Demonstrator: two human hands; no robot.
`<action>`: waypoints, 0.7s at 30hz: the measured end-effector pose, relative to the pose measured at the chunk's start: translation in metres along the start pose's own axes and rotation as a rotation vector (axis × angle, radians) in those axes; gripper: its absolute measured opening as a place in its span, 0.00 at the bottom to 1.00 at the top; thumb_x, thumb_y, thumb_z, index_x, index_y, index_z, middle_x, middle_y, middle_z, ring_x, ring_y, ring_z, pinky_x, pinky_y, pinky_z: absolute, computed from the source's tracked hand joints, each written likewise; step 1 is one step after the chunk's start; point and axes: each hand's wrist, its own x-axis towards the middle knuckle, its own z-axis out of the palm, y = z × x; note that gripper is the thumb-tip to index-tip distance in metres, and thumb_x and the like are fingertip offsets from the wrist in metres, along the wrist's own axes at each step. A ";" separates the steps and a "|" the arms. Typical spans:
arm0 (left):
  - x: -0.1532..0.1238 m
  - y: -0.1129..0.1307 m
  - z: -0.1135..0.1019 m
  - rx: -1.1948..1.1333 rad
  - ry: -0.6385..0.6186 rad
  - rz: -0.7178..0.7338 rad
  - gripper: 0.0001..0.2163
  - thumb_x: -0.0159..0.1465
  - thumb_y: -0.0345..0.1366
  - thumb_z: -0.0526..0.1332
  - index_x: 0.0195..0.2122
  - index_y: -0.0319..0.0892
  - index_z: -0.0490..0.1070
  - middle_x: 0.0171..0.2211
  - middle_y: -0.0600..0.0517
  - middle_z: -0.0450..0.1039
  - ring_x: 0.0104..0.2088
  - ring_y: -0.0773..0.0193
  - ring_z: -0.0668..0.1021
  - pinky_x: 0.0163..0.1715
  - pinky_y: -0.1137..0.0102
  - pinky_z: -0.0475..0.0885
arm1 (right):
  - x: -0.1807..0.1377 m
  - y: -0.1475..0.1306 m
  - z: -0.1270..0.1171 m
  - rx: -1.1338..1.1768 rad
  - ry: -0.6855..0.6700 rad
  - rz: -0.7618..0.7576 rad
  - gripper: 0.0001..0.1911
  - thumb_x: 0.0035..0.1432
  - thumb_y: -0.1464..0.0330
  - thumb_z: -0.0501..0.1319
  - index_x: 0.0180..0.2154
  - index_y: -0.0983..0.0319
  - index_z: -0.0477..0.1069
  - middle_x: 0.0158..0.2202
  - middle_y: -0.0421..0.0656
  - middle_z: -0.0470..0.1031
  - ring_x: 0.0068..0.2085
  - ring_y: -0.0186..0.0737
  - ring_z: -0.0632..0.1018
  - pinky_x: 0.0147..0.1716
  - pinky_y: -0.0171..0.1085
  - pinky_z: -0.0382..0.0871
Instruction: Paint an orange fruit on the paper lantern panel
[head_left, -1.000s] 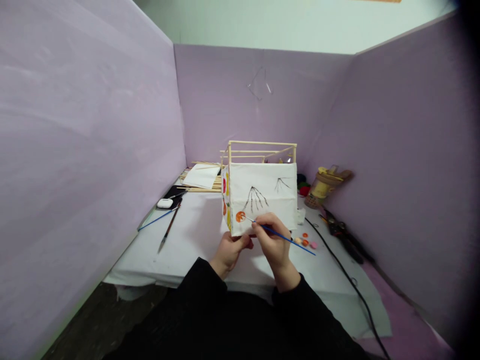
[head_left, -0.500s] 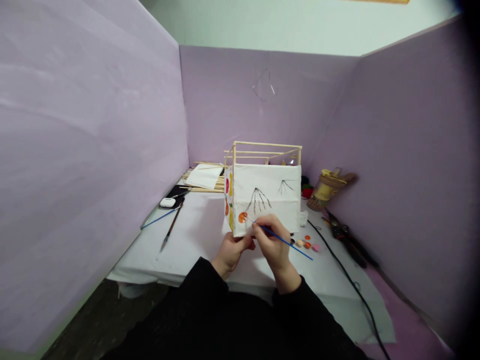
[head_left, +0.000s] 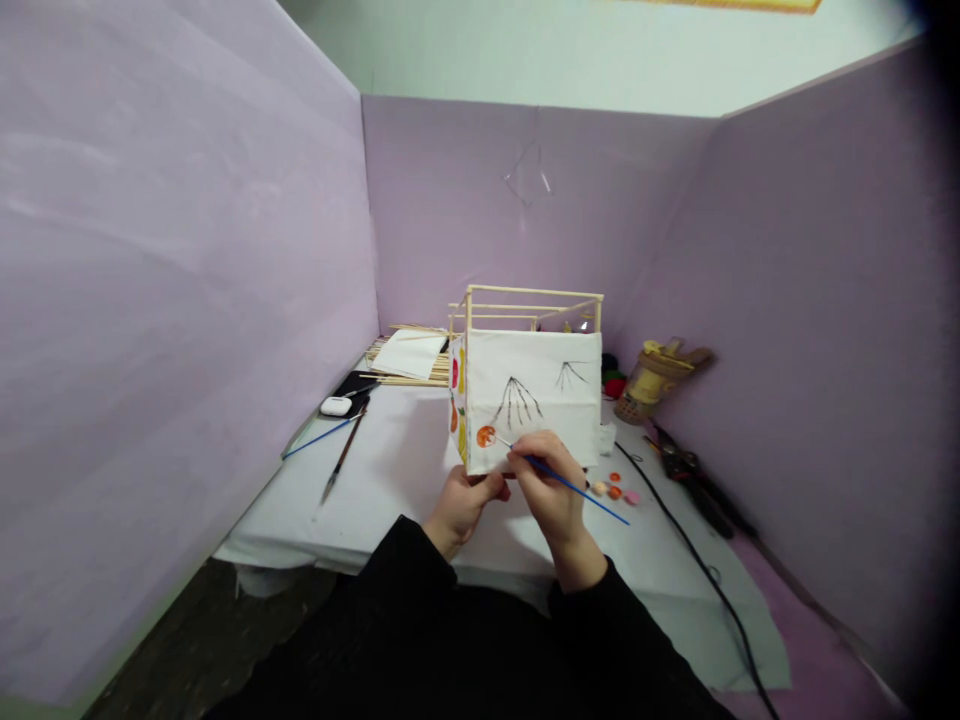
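Observation:
A box-shaped lantern frame (head_left: 534, 293) of thin wooden sticks, with white covering (head_left: 555, 420) on its sides, is held up over the table. Dark branching lines and an orange painted round spot (head_left: 486, 436) mark the front panel; coloured fruit shapes show on the left panel. Closed around the lower left corner is my left hand (head_left: 461, 508), its fingertips partly hidden underneath. My right hand (head_left: 551, 490) pinches a thin blue paintbrush (head_left: 577, 488), the tip beside the orange spot. Whether the tip touches the panel I cannot tell.
Paint pots (head_left: 615, 492) stand right of my hand. A larger brush (head_left: 346, 450), another blue brush (head_left: 321, 437), a white case (head_left: 335, 406) and sticks (head_left: 409, 379) lie left. Pliers (head_left: 694, 480), a black cable (head_left: 697, 560) and a cup (head_left: 649, 380) are right.
My right hand has moved slightly right and down with the paintbrush, drawing the tip a little away from the orange spot's middle. My left hand keeps its hold on the lantern frame.

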 end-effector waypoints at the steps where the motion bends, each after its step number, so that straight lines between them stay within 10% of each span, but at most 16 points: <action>1: 0.000 0.000 0.000 0.000 0.003 -0.002 0.18 0.45 0.44 0.73 0.31 0.35 0.76 0.22 0.51 0.75 0.21 0.69 0.72 0.25 0.71 0.67 | 0.001 -0.001 0.001 -0.005 -0.003 -0.010 0.04 0.54 0.73 0.60 0.30 0.58 0.70 0.28 0.40 0.71 0.31 0.37 0.72 0.33 0.39 0.68; 21: 0.001 -0.004 -0.003 -0.035 -0.013 0.009 0.15 0.48 0.41 0.72 0.32 0.36 0.77 0.23 0.52 0.75 0.23 0.69 0.73 0.26 0.71 0.69 | -0.001 -0.001 0.002 -0.013 -0.025 -0.033 0.06 0.53 0.76 0.60 0.30 0.59 0.70 0.28 0.40 0.70 0.31 0.36 0.72 0.32 0.37 0.67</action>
